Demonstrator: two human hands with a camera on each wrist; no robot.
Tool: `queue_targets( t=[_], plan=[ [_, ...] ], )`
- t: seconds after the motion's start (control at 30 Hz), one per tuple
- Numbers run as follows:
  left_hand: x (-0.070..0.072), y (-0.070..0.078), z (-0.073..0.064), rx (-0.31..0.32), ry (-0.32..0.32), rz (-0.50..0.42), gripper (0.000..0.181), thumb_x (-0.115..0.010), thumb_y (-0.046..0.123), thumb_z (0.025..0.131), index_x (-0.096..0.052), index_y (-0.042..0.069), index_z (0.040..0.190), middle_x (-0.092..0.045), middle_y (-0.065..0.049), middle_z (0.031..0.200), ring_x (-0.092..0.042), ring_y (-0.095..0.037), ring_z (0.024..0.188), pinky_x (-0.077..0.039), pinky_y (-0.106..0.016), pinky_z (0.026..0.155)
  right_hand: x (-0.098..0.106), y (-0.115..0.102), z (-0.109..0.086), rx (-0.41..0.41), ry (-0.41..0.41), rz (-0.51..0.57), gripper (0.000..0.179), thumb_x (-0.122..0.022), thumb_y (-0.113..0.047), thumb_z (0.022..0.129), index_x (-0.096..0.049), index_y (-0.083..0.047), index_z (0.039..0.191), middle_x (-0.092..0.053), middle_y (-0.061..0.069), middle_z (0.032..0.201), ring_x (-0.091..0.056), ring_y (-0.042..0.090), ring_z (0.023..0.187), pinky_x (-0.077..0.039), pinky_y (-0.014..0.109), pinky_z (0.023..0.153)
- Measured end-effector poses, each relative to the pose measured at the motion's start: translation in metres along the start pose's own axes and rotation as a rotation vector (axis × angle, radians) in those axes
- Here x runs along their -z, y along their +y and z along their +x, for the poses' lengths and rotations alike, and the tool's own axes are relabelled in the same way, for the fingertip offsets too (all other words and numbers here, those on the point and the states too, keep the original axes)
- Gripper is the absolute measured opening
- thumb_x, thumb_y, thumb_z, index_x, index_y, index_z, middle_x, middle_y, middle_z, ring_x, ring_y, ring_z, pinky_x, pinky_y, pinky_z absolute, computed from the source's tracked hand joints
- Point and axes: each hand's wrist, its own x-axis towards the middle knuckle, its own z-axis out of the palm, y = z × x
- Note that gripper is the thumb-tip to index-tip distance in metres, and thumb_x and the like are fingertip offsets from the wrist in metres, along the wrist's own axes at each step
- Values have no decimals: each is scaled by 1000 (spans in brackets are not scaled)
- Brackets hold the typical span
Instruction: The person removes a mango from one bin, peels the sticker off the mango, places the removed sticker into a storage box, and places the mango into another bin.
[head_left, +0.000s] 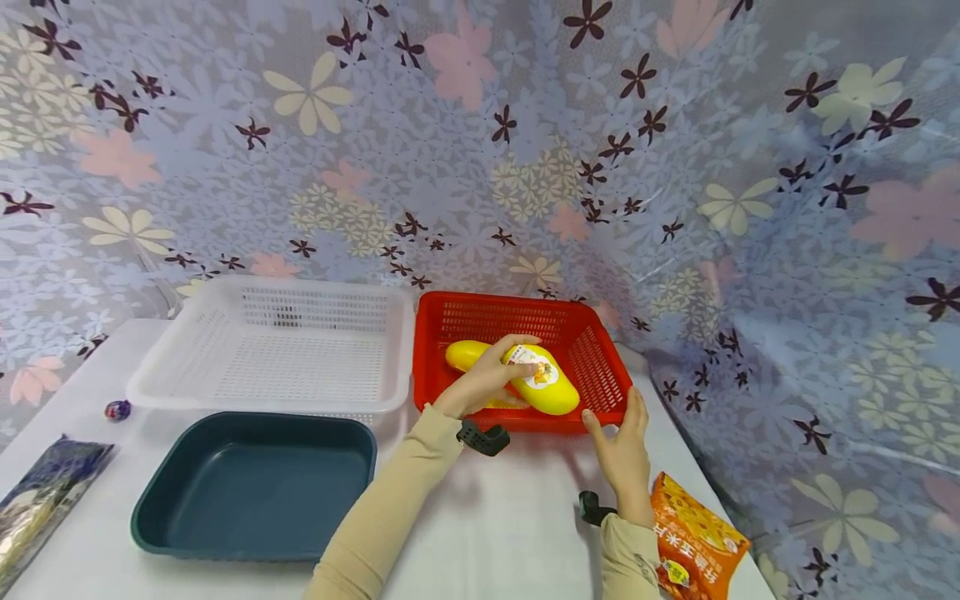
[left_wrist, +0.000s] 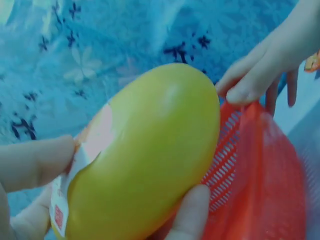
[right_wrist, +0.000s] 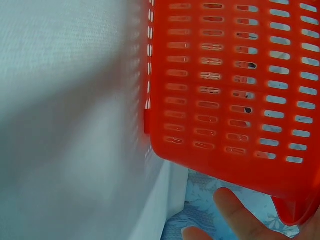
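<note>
My left hand grips a smooth yellow mango with a white fruit label, its thumb and fingers spread around the sides. The mango is tilted over the red basket, and the label lies partly under the fingers in the left wrist view. Another yellow fruit lies in the basket, partly hidden behind the left hand. At the basket's front right corner, my right hand holds the rim between thumb and fingers. From the right wrist view, its fingertips show beside the slotted basket wall.
A white basket stands left of the red one, with a dark teal tray in front. An orange snack bag lies at right. At far left are a long clear packet and a small wrapped candy.
</note>
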Motion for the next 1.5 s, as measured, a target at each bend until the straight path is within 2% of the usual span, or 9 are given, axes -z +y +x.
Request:
queue_targets(
  t=[0.13, 0.27, 0.4, 0.53, 0.63, 0.87, 1.07, 1.3, 1.5],
  plan=[
    [-5, -2, -27, -24, 16, 28, 47, -59, 10, 95, -46, 17, 140, -45, -18, 135, -59, -25, 103, -57, -50, 81, 3, -1, 0, 3, -1, -8, 93, -52, -52, 94, 3, -10, 157, -3, 17, 163, -43, 54, 126, -39, 69, 94],
    [-5, -8, -52, -86, 65, 154, 47, -62, 11, 93, -49, 15, 138, -52, -19, 126, -59, -19, 95, -59, -43, 73, 4, -1, 2, 15, 4, -2, 93, -52, -52, 94, 2, -9, 156, -3, 18, 163, -36, 51, 134, -35, 67, 101],
    [-2, -18, -76, -127, 119, 208, 46, -64, 11, 91, -52, 14, 135, -50, -18, 125, -57, -17, 91, -59, -37, 68, 3, -2, 1, 18, 5, -1, 94, -53, -53, 94, 1, -9, 156, -3, 18, 163, -31, 50, 138, -33, 66, 104],
    [1, -28, -100, -101, 127, 162, 46, -64, 10, 91, -50, 11, 135, -49, -19, 125, -58, -18, 90, -59, -38, 69, 2, -2, -1, 18, 1, -13, 94, -53, -53, 94, 1, -9, 156, -5, 18, 162, -30, 49, 139, -34, 66, 103],
    [5, -35, -113, -83, 118, 140, 48, -64, 10, 91, -48, 8, 136, -51, -21, 121, -59, -19, 89, -60, -41, 70, 3, -2, -1, 27, -2, -25, 94, -54, -52, 94, 1, -9, 156, -5, 19, 162, -23, 49, 142, -29, 66, 107],
    [12, -63, -141, -32, 143, 204, 47, -66, 13, 90, -49, 8, 134, -53, -19, 117, -57, -18, 87, -59, -38, 65, 6, -6, -4, 57, 9, -50, 96, -57, -52, 92, -1, -8, 157, -8, 20, 162, -17, 53, 142, -18, 66, 111],
    [18, -82, -155, -18, 240, 259, 48, -68, 9, 87, -51, 3, 132, -51, -21, 113, -54, -20, 83, -58, -37, 59, 7, -11, -8, 125, 40, -90, 98, -60, -51, 90, -4, -5, 156, -8, 20, 163, -5, 51, 145, -7, 64, 116],
    [19, -90, -156, -5, 338, 353, 48, -70, 11, 85, -54, 4, 129, -51, -21, 106, -52, -21, 82, -55, -31, 56, 12, -25, -21, 187, 77, -153, 98, -62, -51, 88, -6, -9, 157, -13, 18, 162, -8, 51, 144, -11, 71, 111],
    [16, -93, -157, 4, 435, 494, 46, -72, 15, 82, -58, 7, 125, -58, -20, 107, -52, -26, 91, -42, -32, 73, 14, -45, -38, 289, 112, -115, 96, -66, -48, 87, -12, -13, 157, -21, 18, 160, -17, 46, 145, -16, 66, 113]
  ],
)
